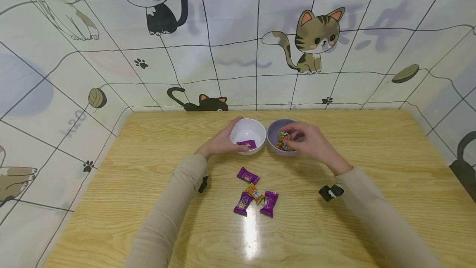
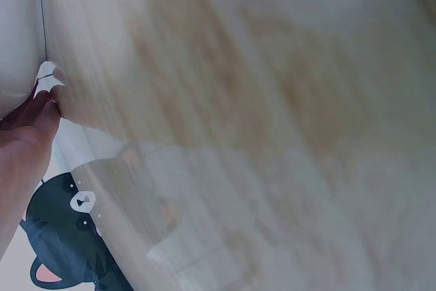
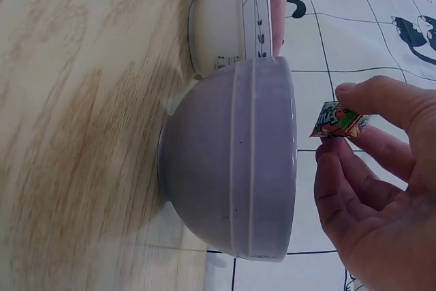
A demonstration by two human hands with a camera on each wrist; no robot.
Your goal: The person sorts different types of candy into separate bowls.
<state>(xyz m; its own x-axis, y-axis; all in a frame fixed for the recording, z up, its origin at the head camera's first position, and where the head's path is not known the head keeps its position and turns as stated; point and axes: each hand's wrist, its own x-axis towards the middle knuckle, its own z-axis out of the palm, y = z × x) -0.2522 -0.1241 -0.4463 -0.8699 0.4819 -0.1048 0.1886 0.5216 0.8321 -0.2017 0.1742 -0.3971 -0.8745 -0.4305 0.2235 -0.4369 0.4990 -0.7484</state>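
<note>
My left hand (image 1: 221,140) grips the white bowl (image 1: 247,128) from its left side, thumb along the near rim. A purple-wrapped candy (image 1: 247,144) lies inside that bowl. Over the purple bowl (image 1: 273,131), my right hand (image 1: 314,142) pinches an orange-and-green wrapped candy (image 3: 340,120) between thumb and fingers. The right wrist view has this candy just above the rim, apart from the bowl. Another orange-wrapped candy (image 1: 282,147) appears in the purple bowl, partly hidden by the hand. The left wrist view catches only part of the left hand and the white bowl's side.
Nearer on the wooden table (image 1: 148,168) lie three purple-wrapped candies, one a little farther off (image 1: 248,175), and an orange-wrapped candy (image 1: 254,193) among them. The two bowls stand side by side. A cat-patterned cloth (image 1: 238,61) rises behind the table.
</note>
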